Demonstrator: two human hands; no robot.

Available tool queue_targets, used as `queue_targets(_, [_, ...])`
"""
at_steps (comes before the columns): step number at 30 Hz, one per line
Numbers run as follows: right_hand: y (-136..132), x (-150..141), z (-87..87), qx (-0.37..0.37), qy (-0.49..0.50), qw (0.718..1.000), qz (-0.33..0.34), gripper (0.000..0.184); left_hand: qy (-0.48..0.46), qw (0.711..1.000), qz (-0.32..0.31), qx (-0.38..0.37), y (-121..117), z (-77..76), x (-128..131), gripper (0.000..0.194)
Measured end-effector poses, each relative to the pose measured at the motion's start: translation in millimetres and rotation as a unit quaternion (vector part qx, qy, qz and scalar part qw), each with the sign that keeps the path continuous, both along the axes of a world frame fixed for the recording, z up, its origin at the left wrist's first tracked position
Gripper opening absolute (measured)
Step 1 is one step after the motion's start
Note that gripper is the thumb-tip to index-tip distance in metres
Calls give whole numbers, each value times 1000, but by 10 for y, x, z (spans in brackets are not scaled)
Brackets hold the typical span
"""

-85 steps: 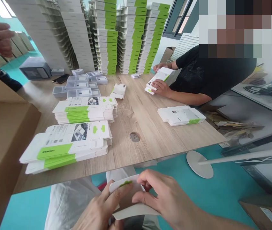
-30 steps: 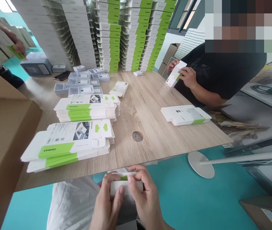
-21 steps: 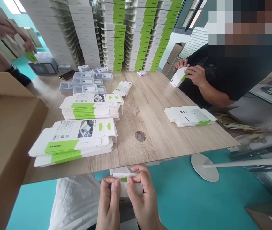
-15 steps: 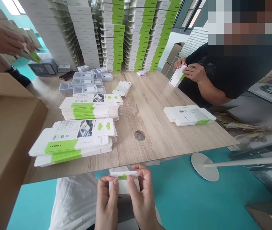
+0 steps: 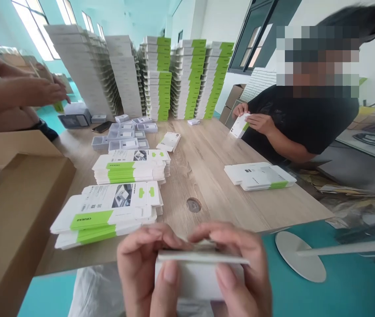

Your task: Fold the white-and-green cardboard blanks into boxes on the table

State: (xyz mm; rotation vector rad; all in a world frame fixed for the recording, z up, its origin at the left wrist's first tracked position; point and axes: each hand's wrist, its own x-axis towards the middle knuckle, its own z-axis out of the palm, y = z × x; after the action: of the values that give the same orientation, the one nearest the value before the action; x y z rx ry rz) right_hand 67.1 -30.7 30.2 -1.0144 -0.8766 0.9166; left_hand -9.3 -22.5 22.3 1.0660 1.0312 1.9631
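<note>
Close to the camera, my left hand and my right hand grip a small white cardboard box from both sides. Both thumbs press on its near face, while the fingers curl over the top around a raised flap. What the fingertips touch behind the flap is hidden. Beyond my left hand lies a stack of flat white and green box blanks, with a second stack of blanks behind it.
An open brown carton stands at left. Clear plastic trays and a phone lie farther back, before tall stacks of boxes. More blanks lie at right. Two co-workers handle boxes, one at each side.
My hands have raised the box nearer to the camera, and its flap now shows edge-on. The view has tilted up. The left co-worker's hands have shifted right in view.
</note>
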Motion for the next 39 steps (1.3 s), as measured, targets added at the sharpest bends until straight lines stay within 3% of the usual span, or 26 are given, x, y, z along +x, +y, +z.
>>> queue_targets(2, [198, -9, 1, -27, -40, 999, -9, 17, 15, 999, 22, 29, 190, -93, 21, 17])
queue_targets(5, [461, -18, -139, -75, -68, 995, 0, 20, 33, 999, 28, 26, 433, -327, 6, 17])
queue_targets(8, [571, -20, -273, -47, -55, 997, -9, 21, 35, 999, 15, 28, 523, -463, -24, 17])
queue_targets(13, [575, -31, -321, -17, -51, 999, -10, 22, 46, 998, 6, 42, 507, -446, -31, 15])
queue_targets(16, [594, -40, -344, -14, -54, 998, -9, 22, 35, 999, 23, -15, 476, -419, -16, 21])
queue_targets(20, [626, -65, -414, 9, -50, 998, -21, 22, 70, 994, -19, -86, 430, -405, -44, 35])
queue_targets(28, [607, -50, -455, 32, -46, 998, -20, 22, 109, 990, -23, -84, 407, -292, -52, 35])
queue_targets(39, [700, 7, -454, -62, -49, 996, 46, 22, 116, 991, -20, -70, 492, -602, -170, 37])
